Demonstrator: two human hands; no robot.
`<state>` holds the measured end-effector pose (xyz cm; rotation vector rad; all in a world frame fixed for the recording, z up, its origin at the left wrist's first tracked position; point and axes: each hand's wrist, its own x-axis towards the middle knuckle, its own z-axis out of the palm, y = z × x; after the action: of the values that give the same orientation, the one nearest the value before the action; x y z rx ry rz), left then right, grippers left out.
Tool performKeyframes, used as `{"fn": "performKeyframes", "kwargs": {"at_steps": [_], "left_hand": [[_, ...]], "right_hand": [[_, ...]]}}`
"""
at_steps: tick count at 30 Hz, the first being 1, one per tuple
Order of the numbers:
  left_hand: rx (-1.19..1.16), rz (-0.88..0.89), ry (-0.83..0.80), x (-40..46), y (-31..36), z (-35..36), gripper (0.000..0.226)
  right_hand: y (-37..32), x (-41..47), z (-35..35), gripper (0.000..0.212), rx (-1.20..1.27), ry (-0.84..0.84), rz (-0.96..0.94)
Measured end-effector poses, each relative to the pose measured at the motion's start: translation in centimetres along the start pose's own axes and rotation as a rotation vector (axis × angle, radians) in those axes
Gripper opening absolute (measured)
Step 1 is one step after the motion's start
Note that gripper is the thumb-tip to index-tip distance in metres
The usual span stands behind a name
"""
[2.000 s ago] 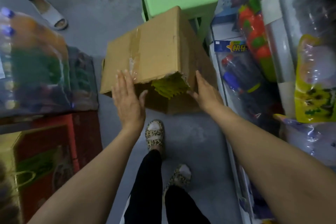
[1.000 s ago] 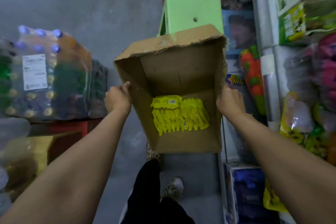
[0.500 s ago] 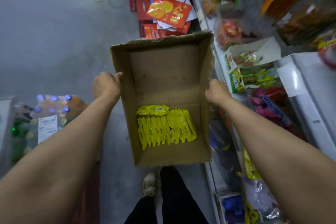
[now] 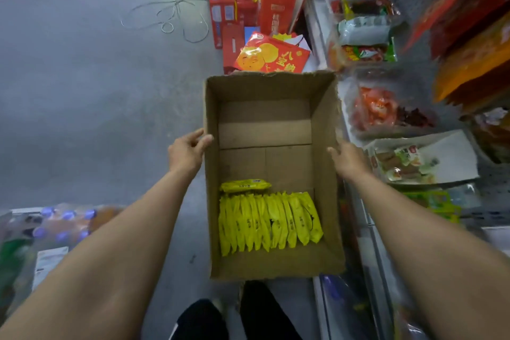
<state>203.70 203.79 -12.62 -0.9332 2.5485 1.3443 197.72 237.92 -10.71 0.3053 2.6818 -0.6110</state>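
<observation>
I hold an open brown cardboard box point(image 4: 265, 130) in front of me, above the floor. My left hand point(image 4: 186, 152) grips its left wall, thumb at the rim. My right hand point(image 4: 346, 159) holds the right wall from outside, the thumb against the cardboard. Inside, at the near end, a row of several yellow snack packets point(image 4: 269, 222) stands side by side, with one more yellow packet point(image 4: 244, 185) lying flat beside them. The far half of the box floor is bare cardboard.
Shop shelves point(image 4: 358, 251) run along the right with clear tubs of snacks point(image 4: 386, 110) and a white box of packets point(image 4: 422, 160). Red gift cartons point(image 4: 265, 0) stack beyond the box. Shrink-wrapped bottles point(image 4: 55, 226) sit lower left. Grey concrete floor point(image 4: 96, 77) spreads left.
The box went from lying on its side on the floor to lifted upright in both hands. The view has turned from the green stool toward the red cartons and shelves.
</observation>
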Motion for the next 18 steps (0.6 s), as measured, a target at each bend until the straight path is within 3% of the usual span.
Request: {"fn": "performKeyframes", "kwargs": {"at_steps": [3, 5, 10, 18], "left_hand": [[-0.045, -0.105, -0.18, -0.6, -5.0, 4.1, 0.067], [-0.029, -0.102, -0.209, -1.4, -6.8, 5.7, 0.065], [0.113, -0.08, -0.113, -0.6, -5.8, 7.0, 0.054], [0.193, -0.033, -0.152, 1.6, -4.6, 7.0, 0.067]], "right_hand": [[3.0, 1.4, 3.7, 0.054, 0.28, -0.124, 0.037], [4.5, 0.5, 5.7, 0.059, 0.323, -0.131, 0.072], [4.4, 0.0, 6.7, 0.038, 0.274, -0.005, 0.216], [1.6, 1.0, 6.1, 0.038, 0.174, 0.081, 0.27]]}}
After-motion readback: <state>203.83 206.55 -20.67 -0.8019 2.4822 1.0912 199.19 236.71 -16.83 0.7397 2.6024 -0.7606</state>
